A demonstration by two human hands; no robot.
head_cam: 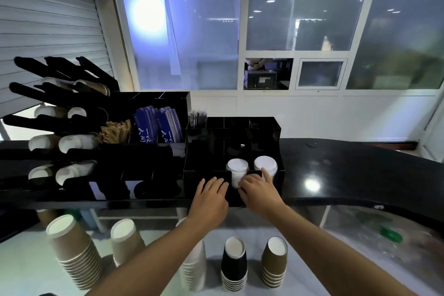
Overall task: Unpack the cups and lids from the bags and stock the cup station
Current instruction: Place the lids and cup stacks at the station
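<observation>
A black organizer (pixel 278 132) stands on the dark counter (pixel 348 175). Two stacks of white lids fill its front slots, the left stack (pixel 236 168) and the right stack (pixel 265 163). My left hand (pixel 212 193) rests flat on the organizer's front edge, fingers straight. My right hand (pixel 258 188) lies at the front of the lid slots, its forefinger touching the right stack. On the lower white surface stand cup stacks: large brown (pixel 72 250), beige (pixel 125 238), white (pixel 194 269), black (pixel 234 264) and small brown (pixel 274 262).
At left a black rack (pixel 60 94) holds lying rows of paper cups. A taller black caddy (pixel 153 101) holds blue packets (pixel 156 125), brown sachets (pixel 115 131) and stirrers (pixel 197 118). Behind are windows and a roller shutter.
</observation>
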